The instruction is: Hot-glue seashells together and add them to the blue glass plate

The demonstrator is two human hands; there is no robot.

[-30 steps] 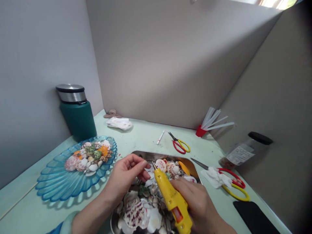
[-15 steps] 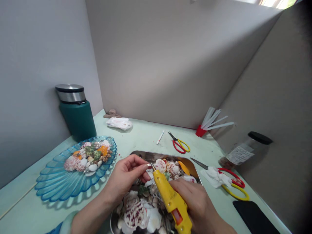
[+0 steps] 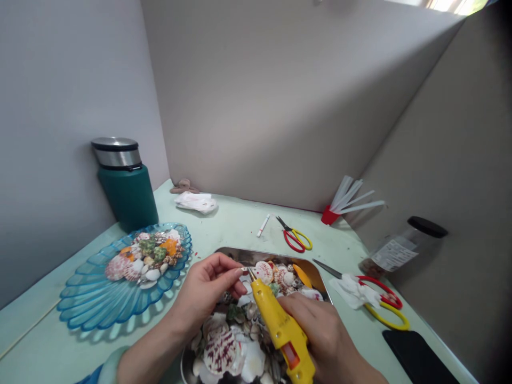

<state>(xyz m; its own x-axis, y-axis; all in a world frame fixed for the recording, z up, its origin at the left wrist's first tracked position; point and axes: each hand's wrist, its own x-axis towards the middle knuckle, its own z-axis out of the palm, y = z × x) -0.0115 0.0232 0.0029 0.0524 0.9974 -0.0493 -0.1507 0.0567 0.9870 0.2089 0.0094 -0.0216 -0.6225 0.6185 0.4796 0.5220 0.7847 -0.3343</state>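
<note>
1. This place looks like a small handicraft corner; whether it is in a home or a workshop, I cannot tell.
2. A pale green table [image 3: 240,229] stands against plain grey walls [image 3: 248,106], with what seems a bright window [image 3: 458,5] at 2 o'clock.
3. At 6 o'clock is a metal tray [image 3: 236,255] full of shells [image 3: 219,346], with a yellow glue gun [image 3: 276,314] over it.
4. At 8 o'clock, a blue plate [image 3: 84,304] carries more shells.
5. Two pairs of scissors [image 3: 288,230] lie at 4 o'clock, and a red cup [image 3: 329,215] with whitish sticks [image 3: 346,193] is at 3 o'clock.
</note>
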